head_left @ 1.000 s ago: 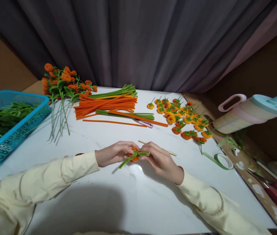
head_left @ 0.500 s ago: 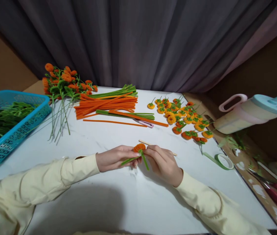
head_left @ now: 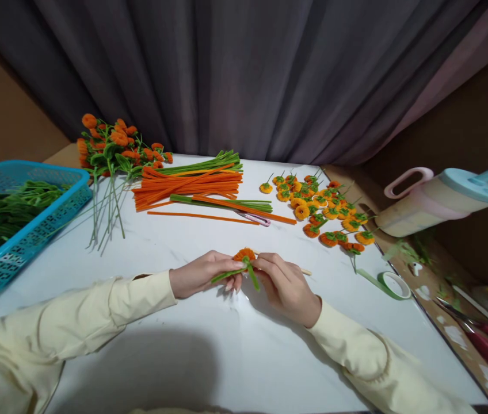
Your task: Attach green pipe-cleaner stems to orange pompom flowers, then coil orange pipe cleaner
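Left hand: pinching the flower, thumb on top, other fingers curled beneath.
Right hand: fingers bent, tips at the flower's right side; whether they grip or only touch it, I can't tell.
Flower: orange, between both hands over the table; one green strip slants along the left thumb, another points down between the hands.
Stick: just beyond the right hand, partly hidden by it.
Orange stems: piled beyond the hands, a clip near the pile's closer edge.
Blooms: yellow and orange, scattered beyond the right hand.
Tape: well right of the right hand; the cup is farther out.
Basket: far left of the left hand, leaves inside.
Bouquet: beyond the left hand, off to its left.
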`<state>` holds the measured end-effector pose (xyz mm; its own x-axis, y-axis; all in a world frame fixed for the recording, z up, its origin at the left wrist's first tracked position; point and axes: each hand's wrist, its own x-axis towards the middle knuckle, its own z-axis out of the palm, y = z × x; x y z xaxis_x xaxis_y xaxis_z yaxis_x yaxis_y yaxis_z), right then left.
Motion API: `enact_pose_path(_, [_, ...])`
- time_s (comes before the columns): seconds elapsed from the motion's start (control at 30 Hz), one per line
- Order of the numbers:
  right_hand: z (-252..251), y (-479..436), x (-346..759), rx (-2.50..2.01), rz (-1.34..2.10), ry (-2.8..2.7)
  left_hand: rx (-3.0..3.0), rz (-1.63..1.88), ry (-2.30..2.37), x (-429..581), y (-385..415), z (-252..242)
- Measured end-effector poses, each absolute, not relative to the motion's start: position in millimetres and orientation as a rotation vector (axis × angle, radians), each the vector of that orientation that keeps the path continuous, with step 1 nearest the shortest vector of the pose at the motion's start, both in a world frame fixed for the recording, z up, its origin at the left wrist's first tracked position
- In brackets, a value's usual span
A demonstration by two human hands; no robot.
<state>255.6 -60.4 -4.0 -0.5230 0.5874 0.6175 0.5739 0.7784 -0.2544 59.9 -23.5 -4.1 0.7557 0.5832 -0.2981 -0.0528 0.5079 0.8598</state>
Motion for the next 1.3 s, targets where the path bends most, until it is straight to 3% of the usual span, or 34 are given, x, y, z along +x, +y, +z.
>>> enact_pose_path(0.23, [0.2, -58.7, 255.4, -0.766, 0.285, -2.201, 0.965, 0.385, 0.61, 59.7, -22.3, -2.6])
enact_pose_path(0.53, [-3.9, -60.1, 256.2, -0.785, 0.211, -2.159, 0.915, 0.339, 0.593, 57.0, -17.2, -4.6])
enact_pose_path(1.3, [10.7, -49.6, 266.9, -0.438, -0.495, -2.479, 0.65, 0.168, 0.412, 57.1, -13.1, -10.3])
